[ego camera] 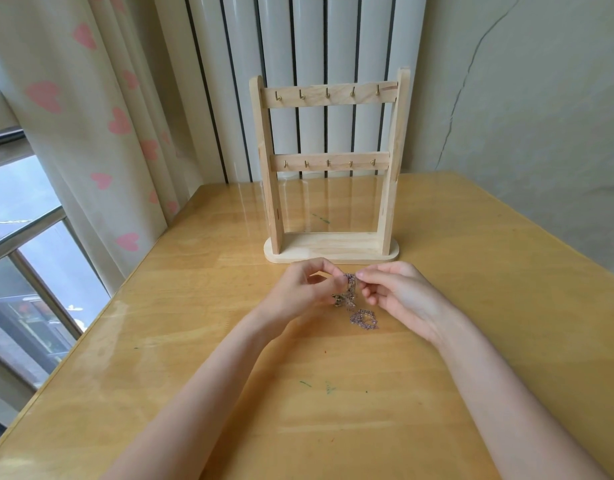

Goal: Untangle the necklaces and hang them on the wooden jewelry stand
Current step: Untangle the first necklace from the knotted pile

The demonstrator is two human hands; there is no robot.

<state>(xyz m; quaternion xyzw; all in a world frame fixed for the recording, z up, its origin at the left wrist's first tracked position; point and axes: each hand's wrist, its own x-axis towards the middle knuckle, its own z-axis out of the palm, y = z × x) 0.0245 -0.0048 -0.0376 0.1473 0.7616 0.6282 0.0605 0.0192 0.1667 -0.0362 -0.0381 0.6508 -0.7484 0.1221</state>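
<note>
The jewelry stand (329, 188) stood on the table (194, 341), behind the tangled necklaces (355, 303) (held between both hands).

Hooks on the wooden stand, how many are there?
10. Five hooks sit in a row on the top bar of the wooden stand, and five more on the lower bar. All hang empty; none looks hidden.

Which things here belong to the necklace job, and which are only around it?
Job: tangled necklaces, pinched by left hand and right hand; chain heap on table; wooden jewelry stand, hooks bare.
Around: table, heart-print curtain, window, radiator.
</note>
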